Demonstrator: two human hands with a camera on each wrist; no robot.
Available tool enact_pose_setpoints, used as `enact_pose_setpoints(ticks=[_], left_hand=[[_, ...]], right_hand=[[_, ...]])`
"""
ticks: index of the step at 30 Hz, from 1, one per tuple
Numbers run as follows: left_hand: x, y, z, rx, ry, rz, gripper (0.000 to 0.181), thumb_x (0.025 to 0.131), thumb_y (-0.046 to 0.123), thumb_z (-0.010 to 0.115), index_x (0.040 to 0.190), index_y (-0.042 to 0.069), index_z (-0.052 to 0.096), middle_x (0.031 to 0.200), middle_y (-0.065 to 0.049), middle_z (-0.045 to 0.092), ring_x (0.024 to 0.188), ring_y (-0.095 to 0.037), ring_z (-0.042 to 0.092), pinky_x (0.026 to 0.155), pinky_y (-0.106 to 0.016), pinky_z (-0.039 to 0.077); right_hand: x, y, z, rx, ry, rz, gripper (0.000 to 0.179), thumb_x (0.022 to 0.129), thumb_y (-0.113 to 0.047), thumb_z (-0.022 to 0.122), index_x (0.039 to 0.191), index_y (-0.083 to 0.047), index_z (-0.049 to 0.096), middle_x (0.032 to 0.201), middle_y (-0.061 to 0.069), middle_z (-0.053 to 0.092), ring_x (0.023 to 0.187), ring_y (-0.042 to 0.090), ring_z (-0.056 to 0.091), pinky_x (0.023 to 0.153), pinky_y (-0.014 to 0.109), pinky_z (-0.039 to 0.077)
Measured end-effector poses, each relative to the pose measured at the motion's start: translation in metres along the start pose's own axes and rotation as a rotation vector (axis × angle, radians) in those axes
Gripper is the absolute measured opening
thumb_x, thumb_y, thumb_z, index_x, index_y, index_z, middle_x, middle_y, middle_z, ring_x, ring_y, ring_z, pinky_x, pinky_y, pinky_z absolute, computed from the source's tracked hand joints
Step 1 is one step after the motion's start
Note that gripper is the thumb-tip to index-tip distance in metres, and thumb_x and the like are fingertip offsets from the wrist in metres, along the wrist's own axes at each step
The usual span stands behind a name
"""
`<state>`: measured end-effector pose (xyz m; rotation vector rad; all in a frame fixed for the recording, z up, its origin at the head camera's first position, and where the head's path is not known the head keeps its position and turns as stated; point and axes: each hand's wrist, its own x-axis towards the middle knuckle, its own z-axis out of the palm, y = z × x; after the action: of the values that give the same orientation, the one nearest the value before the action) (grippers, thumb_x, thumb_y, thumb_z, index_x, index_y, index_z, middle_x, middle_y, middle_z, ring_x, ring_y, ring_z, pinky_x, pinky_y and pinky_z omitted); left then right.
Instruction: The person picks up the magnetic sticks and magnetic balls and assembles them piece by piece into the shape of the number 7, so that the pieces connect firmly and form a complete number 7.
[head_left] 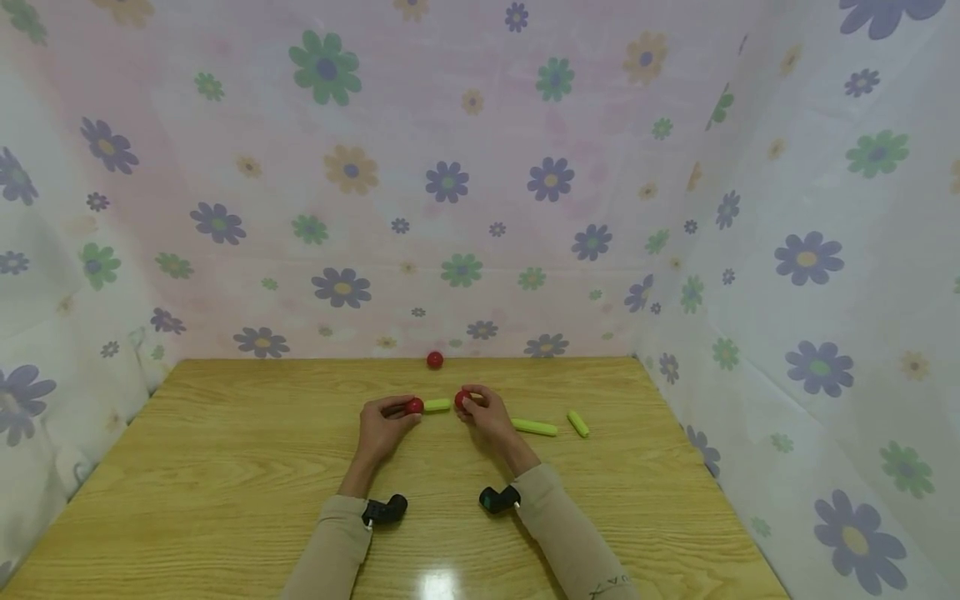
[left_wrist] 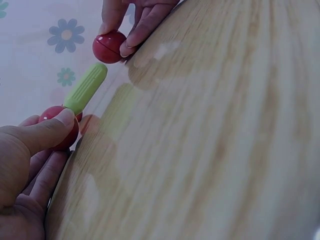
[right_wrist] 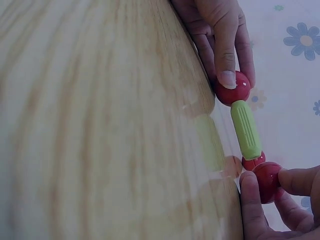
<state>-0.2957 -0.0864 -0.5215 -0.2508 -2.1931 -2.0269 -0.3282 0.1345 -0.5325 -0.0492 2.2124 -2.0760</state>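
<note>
My left hand (head_left: 382, 432) pinches a glossy red ball (head_left: 415, 406) between thumb and fingers, just above or on the wooden table. A short ribbed light-green rod (left_wrist: 87, 89) extends from that ball toward the right hand. With thumb and fingertips, my right hand (head_left: 491, 418) grips a second red ball (left_wrist: 108, 47), which shows a dark seam line. A small gap separates this ball from the rod's free end in the left wrist view. In the right wrist view, a further red ball (right_wrist: 248, 161) partly shows behind that end.
The third red ball (head_left: 435, 360) lies at the table's (head_left: 247, 450) back edge, near the flowered cloth wall (head_left: 405, 258). Right of my right hand lie a longer green rod (head_left: 536, 427), partly hidden by the wrist, and a short green rod (head_left: 578, 423).
</note>
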Motion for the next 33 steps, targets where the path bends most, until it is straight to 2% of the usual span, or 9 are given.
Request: enact_pose_setpoints(ticks=[2,7,10,23,33], left_hand=[[0.002,-0.005,0.001,0.001,0.001,-0.006,0.038,0.083,-0.011,0.077,0.119,-0.017,0.067,0.120,-0.037,0.064,0.113,-0.050,0.064,0.088,-0.030,0.061],[0.011,-0.028,0.003,-0.004,0.017,-0.017,0.038,0.084,-0.009,0.078,0.120,-0.013,0.068,0.121,-0.035,0.065,0.114,-0.049,0.064,0.089,-0.030,0.061],[0.013,-0.035,0.004,-0.006,0.027,-0.016,0.037,0.084,-0.006,0.079,0.120,-0.010,0.070,0.121,-0.032,0.066,0.114,-0.045,0.065,0.088,-0.027,0.061],[0.013,-0.037,0.002,0.000,0.047,-0.030,0.034,0.084,-0.005,0.080,0.117,-0.005,0.073,0.119,-0.027,0.070,0.112,-0.040,0.068,0.086,-0.023,0.060],[0.014,-0.037,0.002,-0.004,0.049,-0.030,0.035,0.083,-0.004,0.082,0.117,-0.004,0.074,0.119,-0.026,0.070,0.112,-0.038,0.069,0.085,-0.022,0.060]], right_hand=[[0.001,0.003,0.000,0.013,-0.003,-0.001,0.036,0.106,-0.004,0.052,0.139,0.010,0.052,0.130,0.033,0.057,0.103,0.031,0.069,0.088,0.030,0.061],[0.004,0.007,-0.002,0.041,-0.003,0.006,0.035,0.105,-0.003,0.054,0.138,0.009,0.054,0.128,0.031,0.058,0.100,0.022,0.069,0.086,0.026,0.061],[0.004,0.007,-0.003,0.047,-0.009,0.011,0.035,0.105,-0.004,0.055,0.137,0.008,0.055,0.127,0.029,0.059,0.099,0.020,0.069,0.086,0.025,0.061],[0.005,0.010,-0.003,0.052,-0.037,-0.002,0.038,0.104,-0.004,0.057,0.139,0.011,0.053,0.128,0.030,0.059,0.112,0.034,0.068,0.091,0.031,0.061],[0.007,0.008,-0.004,0.031,-0.031,0.019,0.035,0.102,-0.004,0.060,0.135,0.008,0.058,0.123,0.026,0.062,0.104,0.023,0.070,0.085,0.027,0.062]])
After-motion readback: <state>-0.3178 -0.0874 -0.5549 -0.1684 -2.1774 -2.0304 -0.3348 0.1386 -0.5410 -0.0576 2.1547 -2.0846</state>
